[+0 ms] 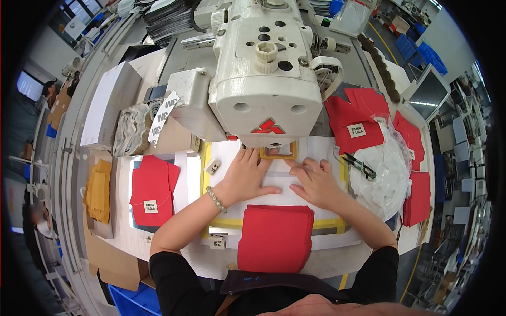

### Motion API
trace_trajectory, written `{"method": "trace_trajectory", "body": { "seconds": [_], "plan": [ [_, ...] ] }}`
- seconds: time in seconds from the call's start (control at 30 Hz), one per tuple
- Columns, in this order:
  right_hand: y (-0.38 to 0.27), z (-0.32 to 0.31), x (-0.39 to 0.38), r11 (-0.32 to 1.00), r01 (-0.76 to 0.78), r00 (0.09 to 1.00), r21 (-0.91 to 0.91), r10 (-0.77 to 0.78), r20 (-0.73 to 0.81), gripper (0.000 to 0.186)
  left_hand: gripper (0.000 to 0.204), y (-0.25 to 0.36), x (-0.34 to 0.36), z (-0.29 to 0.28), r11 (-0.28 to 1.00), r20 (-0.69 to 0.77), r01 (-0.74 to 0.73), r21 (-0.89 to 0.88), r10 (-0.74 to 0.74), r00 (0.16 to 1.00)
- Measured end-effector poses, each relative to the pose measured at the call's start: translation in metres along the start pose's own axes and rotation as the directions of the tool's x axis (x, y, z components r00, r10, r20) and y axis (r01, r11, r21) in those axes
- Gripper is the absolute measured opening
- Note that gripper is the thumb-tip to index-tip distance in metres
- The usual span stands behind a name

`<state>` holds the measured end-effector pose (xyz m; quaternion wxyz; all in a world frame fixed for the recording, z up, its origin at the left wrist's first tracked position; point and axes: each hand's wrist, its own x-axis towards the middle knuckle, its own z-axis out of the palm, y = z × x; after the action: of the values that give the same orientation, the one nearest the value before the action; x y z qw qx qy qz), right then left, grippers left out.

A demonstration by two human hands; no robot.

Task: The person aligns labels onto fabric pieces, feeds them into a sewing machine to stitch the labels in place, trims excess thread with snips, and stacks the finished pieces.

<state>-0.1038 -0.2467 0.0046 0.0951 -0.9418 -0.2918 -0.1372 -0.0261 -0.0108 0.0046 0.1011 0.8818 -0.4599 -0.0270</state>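
Note:
My left hand point(247, 180), with a bead bracelet at its wrist, rests on a white sheet point(276, 192) edged with yellow tape, fingers spread, their tips by the sewing machine's point(266, 79) yellow-framed foot point(278, 156). My right hand point(312, 181) lies on the same sheet, fingers apart and slightly bent, its index finger toward that frame. Neither hand holds anything. A small printed label point(213, 166) lies left of my left hand. Nearest my body is a stack of red fabric pieces point(275, 239); another label point(216, 242) lies beside it.
Red pieces with labels lie left point(153, 192) and right point(354, 124). Black-handled snips point(366, 171) rest on white plastic bags point(377, 192). At left are yellow pieces point(97, 189) and a long white box point(109, 105); at right, a screen point(426, 97). Co-workers point(50, 94) show at the far left.

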Motion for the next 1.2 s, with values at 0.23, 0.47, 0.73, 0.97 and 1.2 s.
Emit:
{"method": "trace_trajectory", "body": {
  "seconds": [0.23,0.47,0.73,0.97,1.2],
  "plan": [
    [-0.003,-0.004,0.000,1.000,0.004,1.000,0.009,-0.004,0.000,0.039,0.100,-0.004,0.003,0.001,0.999,-0.123,0.005,0.043,0.000,0.992],
    [-0.005,-0.028,-0.023,0.993,-0.114,0.991,0.044,0.110,0.072,0.037,0.075,0.011,-0.045,-0.027,0.989,-0.039,0.024,0.145,-0.018,0.999],
    [-0.023,-0.048,-0.050,0.968,-0.215,0.977,0.131,0.212,0.030,0.024,0.017,0.084,-0.053,-0.026,0.941,-0.148,-0.229,-0.250,0.197,0.969],
    [-0.038,-0.061,-0.075,0.959,-0.245,0.969,0.140,0.245,0.015,0.025,0.006,0.091,-0.049,-0.020,0.965,-0.075,-0.223,-0.135,0.215,0.974],
    [-0.049,-0.063,-0.089,0.962,-0.217,0.973,0.166,0.226,-0.039,0.026,0.012,0.096,-0.059,-0.010,0.970,-0.106,-0.229,0.076,0.236,0.966]
  ]
}}
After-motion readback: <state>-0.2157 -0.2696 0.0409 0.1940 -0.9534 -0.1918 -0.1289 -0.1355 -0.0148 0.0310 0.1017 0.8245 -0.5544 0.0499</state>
